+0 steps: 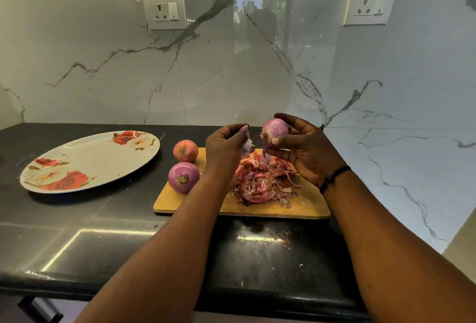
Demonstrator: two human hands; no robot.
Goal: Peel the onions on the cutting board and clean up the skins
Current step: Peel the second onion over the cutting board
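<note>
While you are holding the onion (275, 129) up above the cutting board (304, 206), your right hand (306, 152) is wrapping its fingers around it from the side. Your left hand (226, 147) is pinching a strip of skin (246, 142) and pulling it away from the onion.

Two more onions are waiting at the left end of the cutting board. The near onion (183, 177) is sitting on the board's left edge, looking shiny and purple. The far onion (185, 151) is sitting by the board's back left corner, and I think it is wearing its dry skin.

A pile of skins (262, 181) is lying in the middle of the cutting board, right under your hands. A flowered plate (90, 161) is resting well to the left of the board.

To peel well, try pulling the strip slowly down toward the root so it comes off in one long piece. Turn the onion a little with your right hand as you go. Let each piece drop onto the pile, not onto the counter.
</note>
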